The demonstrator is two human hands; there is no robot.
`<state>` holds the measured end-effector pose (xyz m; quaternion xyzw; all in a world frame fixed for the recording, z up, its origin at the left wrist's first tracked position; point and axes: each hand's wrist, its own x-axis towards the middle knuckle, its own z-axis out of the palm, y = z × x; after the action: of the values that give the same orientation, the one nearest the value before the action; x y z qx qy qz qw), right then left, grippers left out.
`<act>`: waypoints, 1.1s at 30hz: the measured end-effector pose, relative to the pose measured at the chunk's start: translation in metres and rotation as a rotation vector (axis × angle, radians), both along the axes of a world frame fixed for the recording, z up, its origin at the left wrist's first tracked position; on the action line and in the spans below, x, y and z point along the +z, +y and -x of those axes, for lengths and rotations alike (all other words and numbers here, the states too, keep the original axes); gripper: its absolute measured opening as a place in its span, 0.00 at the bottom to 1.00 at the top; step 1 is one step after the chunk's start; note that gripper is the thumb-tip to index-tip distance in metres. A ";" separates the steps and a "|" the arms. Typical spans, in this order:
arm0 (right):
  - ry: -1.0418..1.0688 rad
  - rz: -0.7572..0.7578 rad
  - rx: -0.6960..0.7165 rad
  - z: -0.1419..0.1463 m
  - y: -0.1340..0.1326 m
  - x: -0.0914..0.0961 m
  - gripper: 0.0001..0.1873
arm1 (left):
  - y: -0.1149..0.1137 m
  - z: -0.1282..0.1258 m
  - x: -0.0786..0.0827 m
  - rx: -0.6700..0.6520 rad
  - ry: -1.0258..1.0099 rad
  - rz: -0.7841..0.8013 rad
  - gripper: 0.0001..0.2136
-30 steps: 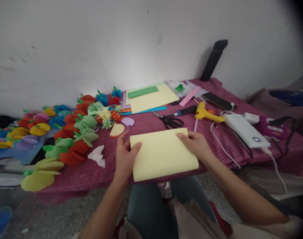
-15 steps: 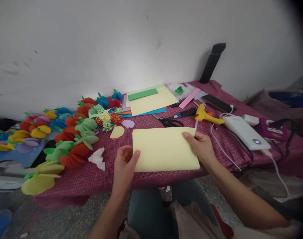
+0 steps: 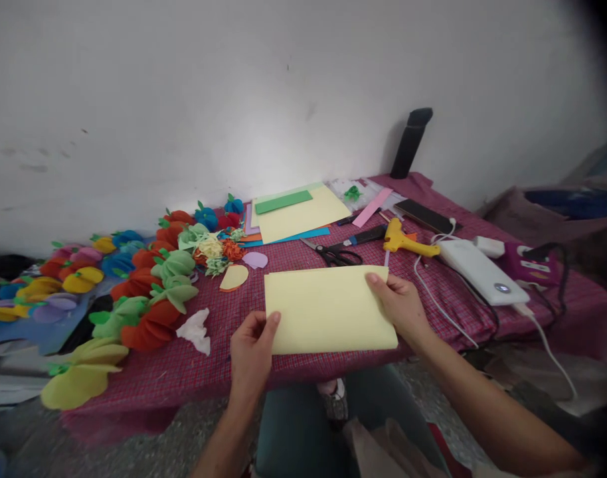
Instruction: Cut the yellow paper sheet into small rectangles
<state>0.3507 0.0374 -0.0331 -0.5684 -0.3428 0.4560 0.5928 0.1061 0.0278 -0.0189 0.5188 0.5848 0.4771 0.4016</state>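
Observation:
A pale yellow sheet of paper [image 3: 328, 311], folded over along its lower edge, is held level above the front of the table. My left hand [image 3: 254, 345] pinches its left edge, thumb on top and fingers underneath. At the right edge my right hand [image 3: 400, 305] grips it the same way, near the upper corner. Just beyond the paper lie black-handled scissors [image 3: 341, 255] and a yellow glue gun [image 3: 408, 240] with its glue stick pointing toward the sheet. Paper half-rounds [image 3: 234, 277] and a lilac piece [image 3: 255, 260] rest to the left.
Colourful paper pumpkins [image 3: 139, 282] crowd the left side, beside a crumpled white tissue [image 3: 196, 332]. Coloured sheets [image 3: 303, 216] are stacked at the back. A white power bank [image 3: 483, 272], cables, a dark phone [image 3: 428, 216] and a purple socket box [image 3: 530, 265] occupy the right.
The view has tilted slightly, so the table sits a little lower in it. Both hands keep their hold on the folded yellow paper, which has barely moved.

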 end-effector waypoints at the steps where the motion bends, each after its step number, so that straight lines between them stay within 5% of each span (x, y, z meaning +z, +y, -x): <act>1: 0.000 -0.003 0.000 0.000 0.000 0.000 0.16 | 0.001 0.000 -0.001 0.003 0.012 -0.001 0.12; 16: -0.129 0.136 0.238 0.000 -0.015 0.000 0.21 | -0.021 0.020 -0.012 0.098 0.433 0.067 0.13; 33: -0.219 0.235 0.258 0.001 -0.008 0.001 0.18 | -0.023 0.016 -0.015 0.115 0.760 0.024 0.10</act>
<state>0.3497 0.0294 -0.0324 -0.6311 -0.4196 0.5007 0.4183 0.0902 0.0044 -0.0338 0.6204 0.7256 0.2655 0.1347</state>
